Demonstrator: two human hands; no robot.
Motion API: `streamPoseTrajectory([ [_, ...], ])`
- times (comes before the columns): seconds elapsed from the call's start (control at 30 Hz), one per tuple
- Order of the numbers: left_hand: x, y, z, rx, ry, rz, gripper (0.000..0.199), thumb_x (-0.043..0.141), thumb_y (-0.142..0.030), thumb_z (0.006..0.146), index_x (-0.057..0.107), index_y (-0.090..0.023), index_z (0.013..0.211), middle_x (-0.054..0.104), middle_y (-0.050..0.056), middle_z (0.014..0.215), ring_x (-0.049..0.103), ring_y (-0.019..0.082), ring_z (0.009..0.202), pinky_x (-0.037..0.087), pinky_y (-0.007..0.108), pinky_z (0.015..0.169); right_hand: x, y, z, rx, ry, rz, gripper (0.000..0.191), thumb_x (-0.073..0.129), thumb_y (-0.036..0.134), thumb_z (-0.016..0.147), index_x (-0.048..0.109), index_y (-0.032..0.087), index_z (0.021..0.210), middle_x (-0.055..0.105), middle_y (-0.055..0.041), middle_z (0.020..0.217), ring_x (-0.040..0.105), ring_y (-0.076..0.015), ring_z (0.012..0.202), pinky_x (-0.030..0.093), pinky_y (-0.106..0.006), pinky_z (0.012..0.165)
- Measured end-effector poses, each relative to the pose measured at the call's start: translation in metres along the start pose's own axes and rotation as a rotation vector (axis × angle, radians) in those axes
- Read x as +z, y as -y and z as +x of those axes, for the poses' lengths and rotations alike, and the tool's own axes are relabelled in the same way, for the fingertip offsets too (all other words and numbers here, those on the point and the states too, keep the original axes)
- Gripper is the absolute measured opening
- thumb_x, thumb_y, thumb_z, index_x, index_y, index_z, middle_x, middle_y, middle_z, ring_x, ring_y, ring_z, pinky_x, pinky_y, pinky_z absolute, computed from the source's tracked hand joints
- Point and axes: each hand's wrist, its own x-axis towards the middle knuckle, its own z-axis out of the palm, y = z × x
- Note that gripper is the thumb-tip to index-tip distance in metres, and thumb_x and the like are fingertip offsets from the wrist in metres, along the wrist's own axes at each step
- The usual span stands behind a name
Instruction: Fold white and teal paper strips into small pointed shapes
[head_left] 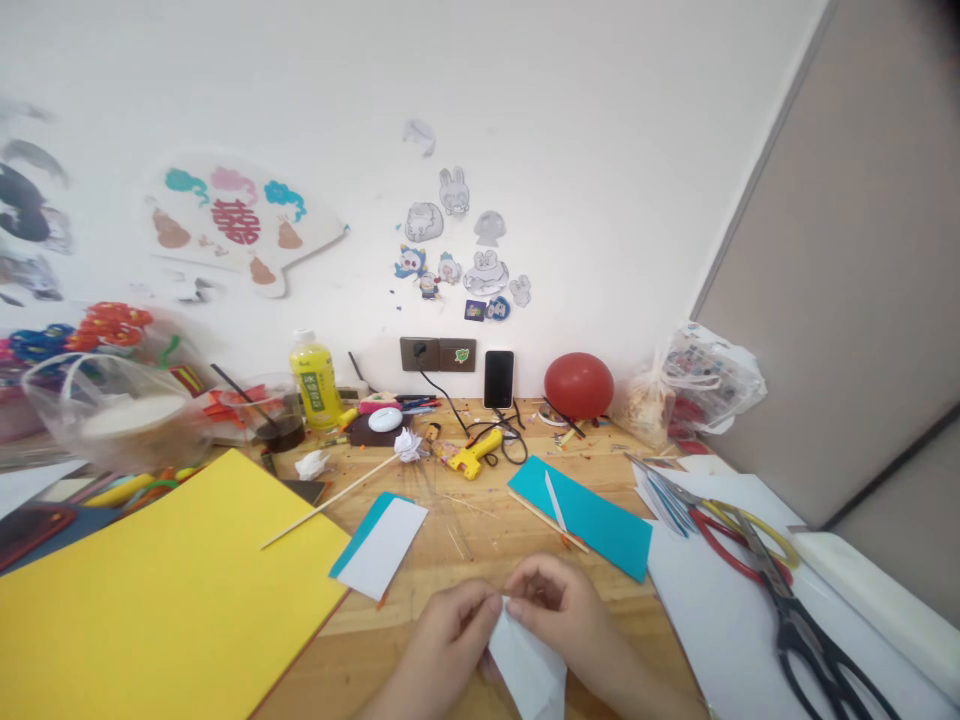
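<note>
A white sheet of paper (531, 668) with fold creases hangs down between my two hands at the bottom middle. My left hand (457, 625) pinches its narrow top end between thumb and forefinger. Against the same end, my right hand (559, 605) also closes thumb and fingers, touching the left thumb. The paper's lower part runs out of the picture. Just beyond my hands, a white and teal paper piece (384, 545) lies to the left, and a teal paper strip (592, 515) with a thin stick (547, 520) lies to the right.
Yellow paper (187, 590) covers the left side. Black scissors (795, 610) and red-yellow scissors (739, 540) rest on white sheets at right. A stick with a crumpled paper head (409, 446), a yellow glue gun (472, 455), a drink bottle (315, 380) and a red balloon (579, 385) stand further back.
</note>
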Motion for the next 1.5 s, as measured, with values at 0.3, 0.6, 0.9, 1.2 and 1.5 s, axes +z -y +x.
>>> streamPoseTrajectory([
  [0.3,-0.002,-0.004,-0.003,0.039,-0.057,0.158,0.033,0.034,-0.039,0.079,0.042,-0.020,0.055,0.044,-0.003,0.052,0.047,0.013,0.053,0.034,0.021,0.051,-0.004,0.005,-0.002,0.185,0.052,0.229,0.027,0.065,0.040,0.063,0.054,0.015,0.064,0.052,0.0032,0.059,0.050,-0.0110,0.056,0.038,-0.020,0.051],
  [0.6,0.000,-0.001,-0.001,0.069,-0.080,0.267,0.029,0.034,-0.035,0.078,0.037,-0.020,0.054,0.040,-0.003,0.054,0.041,0.013,0.056,0.029,0.022,0.052,-0.002,0.010,-0.001,0.202,0.069,0.258,0.031,0.068,0.037,0.057,0.046,0.015,0.056,0.047,0.0056,0.052,0.041,-0.0076,0.049,0.034,-0.019,0.047],
  [0.9,0.001,0.000,0.000,0.040,-0.056,0.226,0.027,0.035,-0.037,0.077,0.040,-0.019,0.057,0.039,-0.003,0.055,0.041,0.013,0.056,0.030,0.022,0.053,-0.002,0.005,-0.002,0.174,0.046,0.068,0.018,0.060,0.025,0.062,0.045,0.015,0.057,0.045,0.0046,0.054,0.041,-0.0090,0.052,0.032,-0.019,0.047],
  [1.2,-0.002,0.000,-0.002,0.081,-0.122,0.279,0.032,0.031,-0.038,0.079,0.032,-0.020,0.053,0.033,-0.005,0.053,0.038,0.012,0.055,0.027,0.022,0.052,-0.002,0.007,0.000,0.108,0.107,-0.001,0.020,0.057,0.030,0.067,0.045,0.016,0.057,0.042,0.0047,0.054,0.039,-0.0096,0.052,0.031,-0.020,0.048],
  [1.5,-0.004,0.003,0.002,0.049,-0.120,0.214,0.029,0.036,-0.038,0.077,0.042,-0.018,0.056,0.038,-0.004,0.054,0.041,0.013,0.056,0.031,0.022,0.052,-0.005,0.003,-0.001,0.028,0.159,-0.108,0.021,0.046,0.028,0.077,0.045,0.017,0.059,0.041,0.0047,0.056,0.041,-0.0098,0.054,0.031,-0.020,0.049],
])
